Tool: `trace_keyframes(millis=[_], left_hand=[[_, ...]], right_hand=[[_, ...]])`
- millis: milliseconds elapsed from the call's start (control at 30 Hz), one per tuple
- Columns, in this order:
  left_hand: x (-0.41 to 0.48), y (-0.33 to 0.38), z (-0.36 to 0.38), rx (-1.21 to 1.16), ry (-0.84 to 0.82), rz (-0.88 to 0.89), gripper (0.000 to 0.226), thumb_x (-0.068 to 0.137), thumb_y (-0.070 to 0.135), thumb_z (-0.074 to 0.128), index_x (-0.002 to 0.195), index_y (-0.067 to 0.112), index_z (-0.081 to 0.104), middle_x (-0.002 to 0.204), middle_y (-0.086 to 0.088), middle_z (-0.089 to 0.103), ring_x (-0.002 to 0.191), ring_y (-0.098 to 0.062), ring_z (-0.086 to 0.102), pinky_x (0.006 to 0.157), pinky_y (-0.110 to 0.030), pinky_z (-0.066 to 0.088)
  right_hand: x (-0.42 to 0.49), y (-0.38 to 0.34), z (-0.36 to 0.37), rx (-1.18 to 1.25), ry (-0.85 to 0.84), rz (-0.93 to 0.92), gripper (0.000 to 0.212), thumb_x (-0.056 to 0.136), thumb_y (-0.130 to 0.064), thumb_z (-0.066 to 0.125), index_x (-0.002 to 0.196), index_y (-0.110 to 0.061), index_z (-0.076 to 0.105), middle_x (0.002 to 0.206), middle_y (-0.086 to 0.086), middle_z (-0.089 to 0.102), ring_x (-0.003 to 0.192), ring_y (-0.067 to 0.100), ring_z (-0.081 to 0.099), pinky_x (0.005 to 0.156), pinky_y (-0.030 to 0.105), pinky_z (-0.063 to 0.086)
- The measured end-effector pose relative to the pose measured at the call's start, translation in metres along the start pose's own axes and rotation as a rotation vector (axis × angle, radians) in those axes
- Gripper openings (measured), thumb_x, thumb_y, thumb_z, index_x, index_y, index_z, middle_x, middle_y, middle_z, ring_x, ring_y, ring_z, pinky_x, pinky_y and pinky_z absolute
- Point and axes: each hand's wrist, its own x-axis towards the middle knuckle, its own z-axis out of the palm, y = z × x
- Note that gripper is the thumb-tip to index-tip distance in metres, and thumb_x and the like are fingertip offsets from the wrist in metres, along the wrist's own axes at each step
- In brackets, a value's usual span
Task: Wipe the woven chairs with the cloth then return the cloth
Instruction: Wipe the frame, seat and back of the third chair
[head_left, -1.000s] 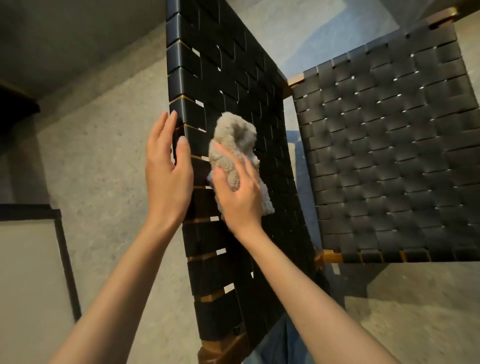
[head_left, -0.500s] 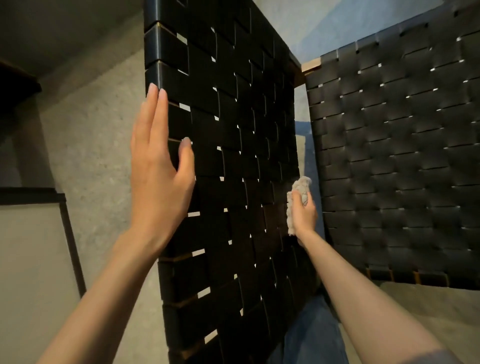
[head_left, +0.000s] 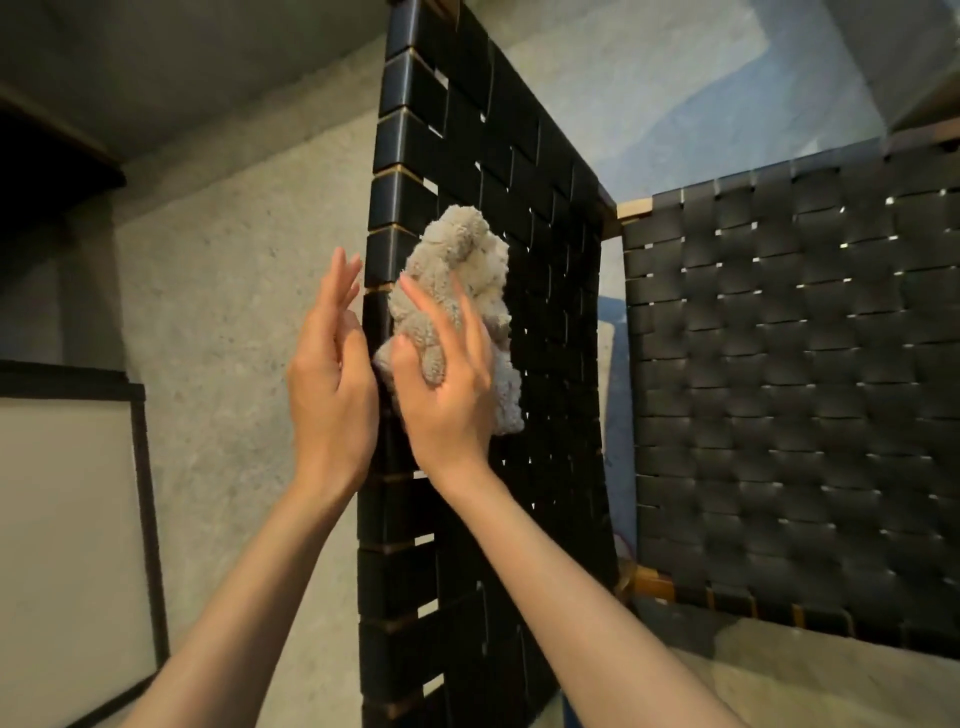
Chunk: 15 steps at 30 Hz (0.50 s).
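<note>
A chair panel woven of black straps (head_left: 530, 218) stands edge-on in the middle of the view. Against its near left part my right hand (head_left: 447, 384) presses a fluffy beige cloth (head_left: 467, 275), thumb hooked under a fold and fingers spread over it. My left hand (head_left: 330, 374) lies flat, fingers straight, against the panel's left edge right beside the right hand. A second woven black panel (head_left: 800, 395) on a wooden frame fills the right side.
A rough grey concrete surface (head_left: 234, 291) lies behind the panels. A pale panel with a dark frame (head_left: 140, 499) sits at the lower left. A dark shelf edge (head_left: 57, 150) shows at the upper left.
My right hand has brought the cloth back from the far lower part of the panel to its near left edge. My left hand has stayed on that edge.
</note>
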Motion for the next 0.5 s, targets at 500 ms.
trace_keyframes(millis=[500], left_hand=[[0.051,-0.004,0.028,0.323,-0.131,0.183,0.064,0.096,0.012,0.050,0.151,0.010,0.017,0.158,-0.001,0.016,0.143,-0.002,0.011,0.113,-0.008,0.008]], right_hand=[[0.023,0.219,-0.085,-0.172,0.228,0.807,0.052,0.100,-0.042,0.039,0.146,-0.018,0.036,0.146,0.010,0.042,0.133,0.030,0.039,0.111,0.045,0.031]])
